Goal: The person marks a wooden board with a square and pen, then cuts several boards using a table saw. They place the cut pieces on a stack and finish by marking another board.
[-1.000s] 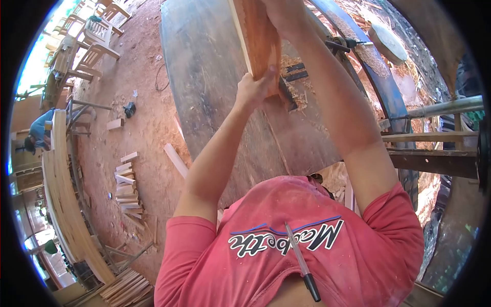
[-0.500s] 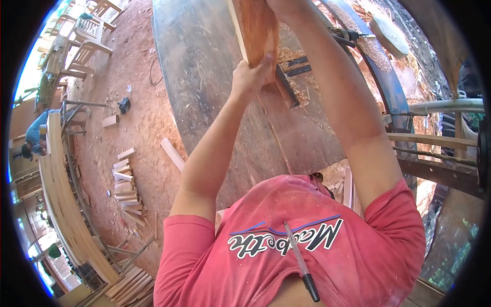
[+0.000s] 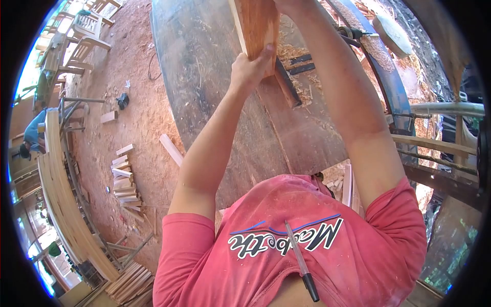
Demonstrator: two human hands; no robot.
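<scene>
A reddish-brown wooden board with a pale edge is tilted up over the worktable at the top of the head view. My left hand is closed around its lower end, thumb on the broad face. At the board's upper right, my right hand touches or lies against it, but the frame's top edge cuts off its fingers. Under the board's lower end, a dark-edged wooden piece rests on the tabletop. Two black strips lie to its right among wood shavings.
Short wood blocks lie in a row on the dusty floor to the left. Long planks stretch along the far left, near a bent-over person in blue. Wooden chairs stand at upper left. A blue metal beam runs along the right.
The board and both hands have shifted slightly upward in view. My left hand keeps its hold on the lower end.
</scene>
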